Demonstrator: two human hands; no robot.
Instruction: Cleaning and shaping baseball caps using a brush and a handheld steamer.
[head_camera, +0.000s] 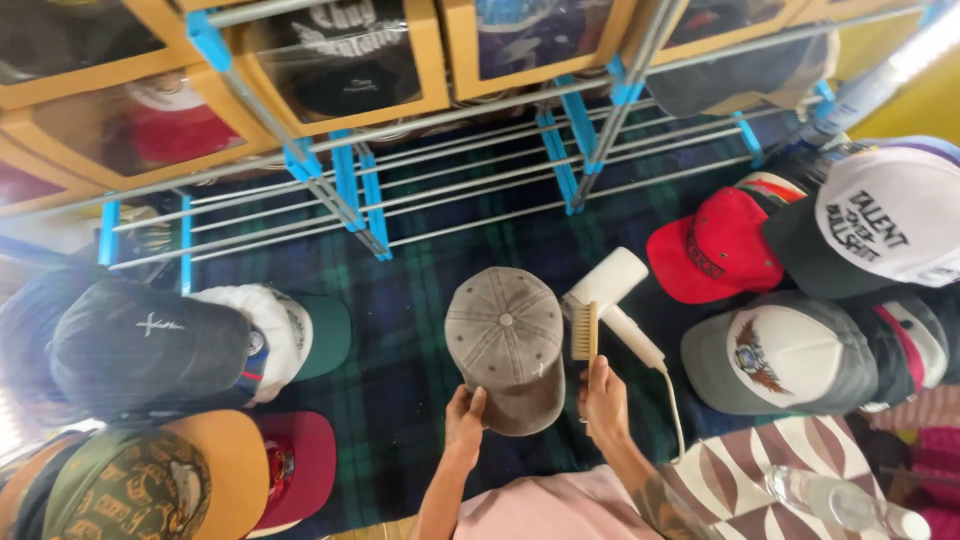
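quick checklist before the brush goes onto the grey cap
1. Left hand grips the grey cap at its brim: ok.
2. Right hand holds the small brush: ok.
3. Brush is off the cap, beside its right edge: ok.
4. Cap crown faces up, uncovered: ok.
5. White hair dryer lies close behind the brush, cord trailing: not ok.
6. Bristles clean: cannot tell.

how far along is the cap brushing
Nothing looks finished yet. In hand: the left hand grips the brim of the grey-brown cap, the right hand holds a small brush beside its crown. Left: the caps piled at either side.
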